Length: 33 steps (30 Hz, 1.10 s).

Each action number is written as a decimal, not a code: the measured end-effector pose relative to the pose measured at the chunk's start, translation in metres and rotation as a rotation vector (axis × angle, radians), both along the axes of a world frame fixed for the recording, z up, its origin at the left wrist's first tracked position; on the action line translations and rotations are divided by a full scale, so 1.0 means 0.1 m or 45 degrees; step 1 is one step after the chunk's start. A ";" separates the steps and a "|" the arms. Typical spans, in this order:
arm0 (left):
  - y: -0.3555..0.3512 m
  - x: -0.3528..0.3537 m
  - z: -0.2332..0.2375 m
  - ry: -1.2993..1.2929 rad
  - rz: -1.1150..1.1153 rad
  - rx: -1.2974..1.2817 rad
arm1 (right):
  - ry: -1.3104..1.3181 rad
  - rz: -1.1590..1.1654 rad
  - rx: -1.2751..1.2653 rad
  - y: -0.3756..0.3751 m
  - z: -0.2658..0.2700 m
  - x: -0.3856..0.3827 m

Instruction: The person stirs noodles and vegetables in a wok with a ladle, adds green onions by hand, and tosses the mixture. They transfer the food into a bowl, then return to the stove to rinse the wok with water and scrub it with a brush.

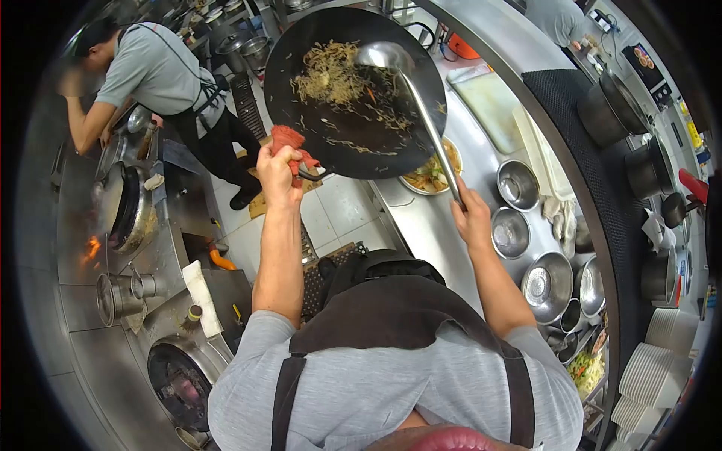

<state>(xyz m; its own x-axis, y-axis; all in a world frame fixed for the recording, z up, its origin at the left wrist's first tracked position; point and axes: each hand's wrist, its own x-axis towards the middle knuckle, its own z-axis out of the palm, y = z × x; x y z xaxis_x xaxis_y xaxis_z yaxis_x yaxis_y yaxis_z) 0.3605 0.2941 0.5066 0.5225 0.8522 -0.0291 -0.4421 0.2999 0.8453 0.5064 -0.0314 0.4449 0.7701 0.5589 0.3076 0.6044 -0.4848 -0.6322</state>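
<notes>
My left hand (pixel 277 174) grips the wok's handle through a red cloth (pixel 289 143). The black wok (pixel 301 105) is held up and tilted over a plate of noodles (pixel 430 177) on the steel counter. Fried noodles (pixel 331 75) cling to the wok's inside. My right hand (pixel 470 218) holds the long handle of a steel ladle (pixel 383 55), whose bowl rests inside the wok by the noodles.
Several steel bowls (pixel 517 185) stand along the counter at right, with stacked white plates (pixel 654 372) lower right. A burner ring (pixel 179 387) sits lower left. A person in grey (pixel 154 71) works at another wok (pixel 129 209) at upper left, with flames nearby. Pots (pixel 613 113) stand at upper right.
</notes>
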 end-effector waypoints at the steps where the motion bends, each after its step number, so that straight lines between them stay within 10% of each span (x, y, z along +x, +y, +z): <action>1: -0.02 -0.02 0.02 0.002 0.044 -0.031 | -0.014 0.022 0.035 0.19 0.01 0.05; 7: 0.02 -0.12 -0.04 0.013 -0.004 -0.038 | -0.217 0.209 0.004 0.33 -0.05 0.09; 17: 0.21 -0.07 -0.16 0.050 0.061 0.048 | -0.134 0.006 -0.498 -2.02 0.35 -0.33; 28: 0.18 -0.22 0.02 0.029 0.005 0.075 | -0.220 -0.001 -0.101 -0.03 0.00 0.22; 33: 0.20 -0.26 0.02 0.017 0.003 0.045 | -0.166 -0.009 -0.308 -0.54 -0.23 0.10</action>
